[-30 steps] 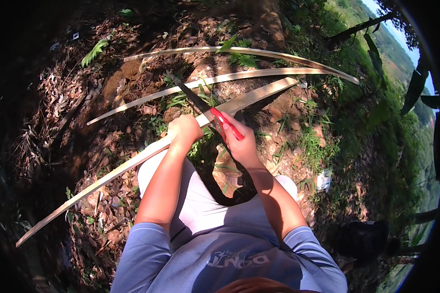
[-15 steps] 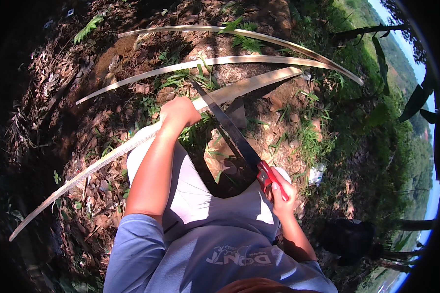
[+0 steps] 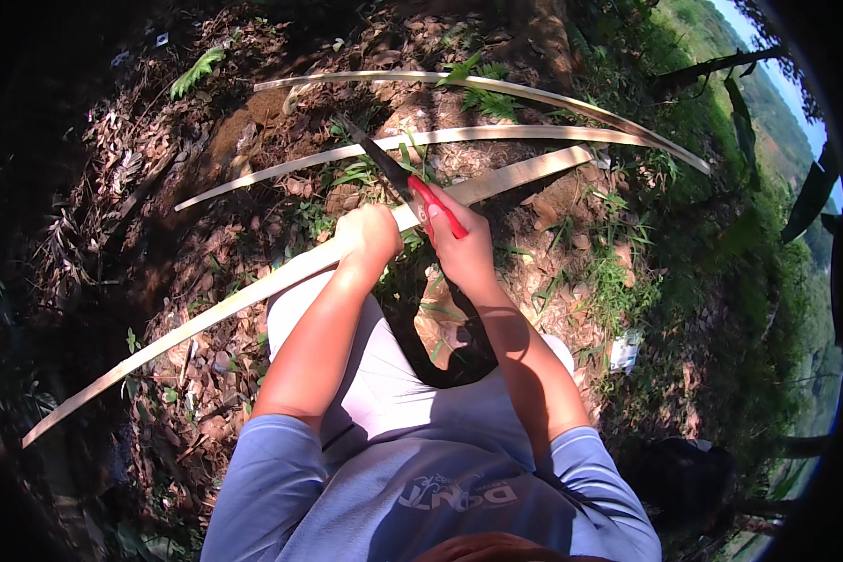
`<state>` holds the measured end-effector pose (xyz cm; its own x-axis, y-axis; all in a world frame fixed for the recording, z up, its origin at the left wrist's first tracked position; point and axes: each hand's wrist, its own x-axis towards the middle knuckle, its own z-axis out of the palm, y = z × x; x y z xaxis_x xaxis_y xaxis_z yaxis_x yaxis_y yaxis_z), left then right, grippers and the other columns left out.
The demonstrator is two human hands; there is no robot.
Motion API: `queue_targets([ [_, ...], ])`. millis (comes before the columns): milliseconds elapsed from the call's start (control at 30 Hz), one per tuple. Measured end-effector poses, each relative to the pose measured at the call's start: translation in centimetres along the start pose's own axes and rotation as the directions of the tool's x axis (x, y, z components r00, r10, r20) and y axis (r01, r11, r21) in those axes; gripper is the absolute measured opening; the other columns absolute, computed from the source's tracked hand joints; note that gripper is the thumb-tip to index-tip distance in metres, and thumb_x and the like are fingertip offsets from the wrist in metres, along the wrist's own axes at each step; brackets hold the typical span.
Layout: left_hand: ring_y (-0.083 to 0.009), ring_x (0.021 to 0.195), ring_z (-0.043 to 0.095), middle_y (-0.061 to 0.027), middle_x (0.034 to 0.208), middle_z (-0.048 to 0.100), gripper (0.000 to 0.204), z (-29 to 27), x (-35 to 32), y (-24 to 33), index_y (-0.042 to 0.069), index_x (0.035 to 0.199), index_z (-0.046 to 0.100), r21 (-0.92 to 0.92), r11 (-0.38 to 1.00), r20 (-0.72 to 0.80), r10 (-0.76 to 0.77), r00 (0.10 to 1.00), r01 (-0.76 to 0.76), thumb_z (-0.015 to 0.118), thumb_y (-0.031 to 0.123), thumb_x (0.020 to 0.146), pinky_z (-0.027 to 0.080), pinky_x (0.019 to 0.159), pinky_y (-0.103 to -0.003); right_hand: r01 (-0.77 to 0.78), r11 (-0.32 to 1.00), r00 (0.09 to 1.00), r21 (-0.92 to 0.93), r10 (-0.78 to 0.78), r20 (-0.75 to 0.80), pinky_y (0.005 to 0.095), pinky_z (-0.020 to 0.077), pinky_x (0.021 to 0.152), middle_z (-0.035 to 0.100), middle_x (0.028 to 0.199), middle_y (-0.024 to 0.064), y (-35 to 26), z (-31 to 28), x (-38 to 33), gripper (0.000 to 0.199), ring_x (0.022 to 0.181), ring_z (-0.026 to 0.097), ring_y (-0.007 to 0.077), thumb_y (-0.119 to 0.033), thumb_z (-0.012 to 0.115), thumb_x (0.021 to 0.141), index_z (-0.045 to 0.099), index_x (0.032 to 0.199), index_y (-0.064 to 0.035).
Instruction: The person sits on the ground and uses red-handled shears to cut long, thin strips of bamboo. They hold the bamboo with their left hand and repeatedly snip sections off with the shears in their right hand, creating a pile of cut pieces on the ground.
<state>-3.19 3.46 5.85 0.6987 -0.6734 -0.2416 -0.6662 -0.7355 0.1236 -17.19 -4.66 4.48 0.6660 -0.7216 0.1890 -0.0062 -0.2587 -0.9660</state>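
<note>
A long pale wooden strip [image 3: 253,292] runs slantwise across my lap, from the lower left to the upper right. My left hand [image 3: 370,236] is closed around it above my left knee. In my right hand [image 3: 464,245] is the red handle of a handsaw [image 3: 384,167]. Its dark blade crosses over the strip just right of my left hand and points up and left, away from me. The hand with the saw sits close to the strip; where the teeth meet the wood is hidden.
Two more pale wooden strips lie on the ground ahead, one farther [image 3: 375,78] and one nearer [image 3: 281,169]. Dry leaves and green ferns [image 3: 492,98] surround them. A small white packet [image 3: 625,351] lies at right, with a dark bag-like object [image 3: 684,476] below it.
My right hand has pushed the saw forward and up-left, so its handle is now beside the strip. My left hand keeps its hold; the whole view has shifted slightly.
</note>
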Motion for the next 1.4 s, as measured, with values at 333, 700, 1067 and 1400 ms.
queue_targets([
  [333,-0.0363,0.113,0.077,-0.0219,0.12,0.078,0.043,-0.9,1.5,-1.7,-0.001,0.114,0.08,-0.071,0.993,0.168,-0.083,0.982,0.096,0.067,0.019,0.079,0.059,0.1,-0.044,-0.189,0.951,0.982,0.243,0.183,0.046,0.0212,0.0443,0.065,0.07,0.092,0.0,2.3,-5.5,-8.8,0.044,0.074,0.056,0.0038,-0.023,0.065,0.108,0.065,0.147,-0.0027],
  [700,-0.0336,0.107,0.079,-0.0202,0.114,0.08,0.033,-0.4,0.2,-0.9,0.004,0.109,0.082,-0.02,0.999,0.066,-0.036,0.997,0.037,0.071,0.021,0.082,0.062,0.093,-0.044,-0.155,0.982,0.988,-0.106,0.153,-0.026,0.0208,0.0441,0.065,0.07,0.088,0.0031,-3.5,-13.8,-19.9,0.048,0.068,0.053,0.0039,-0.021,0.061,0.108,0.061,0.145,0.0094],
  [1067,-0.0342,0.109,0.078,-0.0204,0.112,0.08,0.03,-0.7,-0.1,-0.2,0.003,0.105,0.082,-0.001,0.998,0.037,-0.06,0.998,0.06,0.071,0.019,0.082,0.061,0.096,-0.043,-0.089,0.996,0.995,0.024,0.087,0.051,0.028,0.0537,0.082,0.078,0.101,0.0086,0.4,-1.2,0.5,0.04,0.089,0.067,0.0102,-0.021,0.065,0.106,0.068,0.14,-0.0012],
  [1400,-0.0346,0.12,0.074,-0.0189,0.128,0.076,0.046,-0.7,2.0,-1.3,0.002,0.12,0.079,-0.054,0.993,0.215,-0.095,0.972,0.109,0.069,0.024,0.08,0.058,0.102,-0.045,-0.127,0.972,0.992,0.199,0.124,0.026,0.0206,0.0457,0.068,0.069,0.098,-0.0007,4.7,-7.5,-13.9,0.047,0.076,0.055,0.0036,-0.02,0.061,0.109,0.06,0.151,0.0],
])
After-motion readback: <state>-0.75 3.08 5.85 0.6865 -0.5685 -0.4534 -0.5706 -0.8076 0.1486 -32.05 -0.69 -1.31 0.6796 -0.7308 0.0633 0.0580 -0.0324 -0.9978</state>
